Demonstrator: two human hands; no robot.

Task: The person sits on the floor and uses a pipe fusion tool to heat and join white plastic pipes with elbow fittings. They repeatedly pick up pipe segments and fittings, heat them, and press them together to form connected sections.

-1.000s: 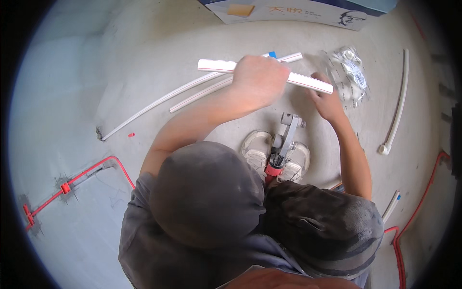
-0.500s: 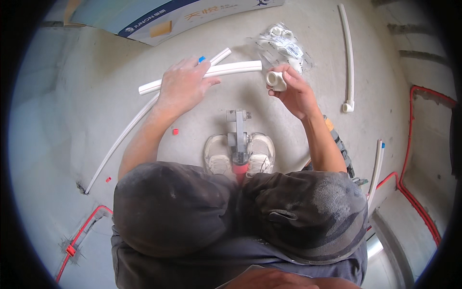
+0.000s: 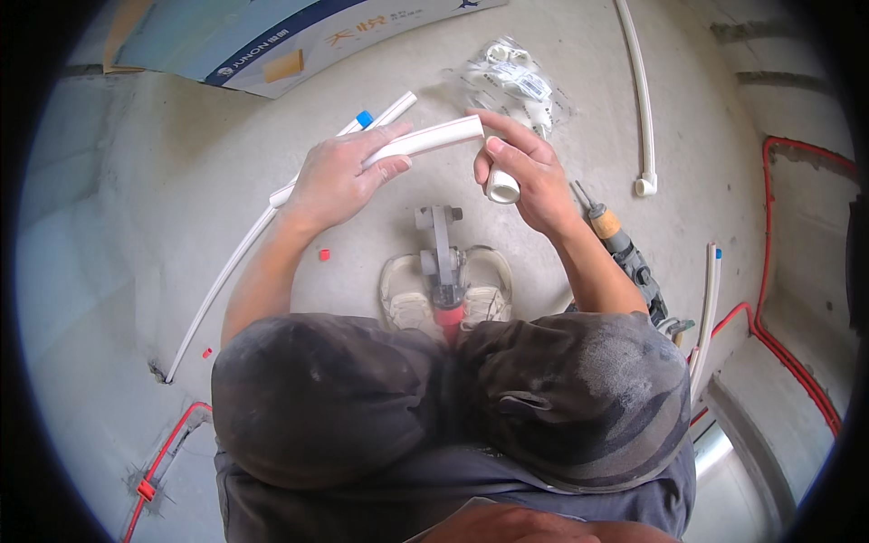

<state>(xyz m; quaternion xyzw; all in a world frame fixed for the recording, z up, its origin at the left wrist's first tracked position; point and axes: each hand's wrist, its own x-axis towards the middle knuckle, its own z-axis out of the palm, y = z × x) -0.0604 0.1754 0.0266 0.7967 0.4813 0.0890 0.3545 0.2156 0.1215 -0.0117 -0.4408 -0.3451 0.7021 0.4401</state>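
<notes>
My left hand is closed around a short white plastic pipe, its free end pointing right. Between the thumb and fingers of my right hand is a white pipe elbow with one round opening turned toward me. The pipe end is close to my right index finger; whether pipe and elbow touch is hard to tell. Below the hands, a pipe-welding iron with paired round heads and a red collar stands between my shoes.
Long white pipes with a blue cap lie at left. A clear bag of white fittings rests ahead, near a large box. At right are a power drill and a pipe with an elbow end.
My right hand has turned the elbow so its opening faces me, and its index finger now reaches toward the pipe end. My left hand has shifted slightly down, tilting the pipe up to the right.
</notes>
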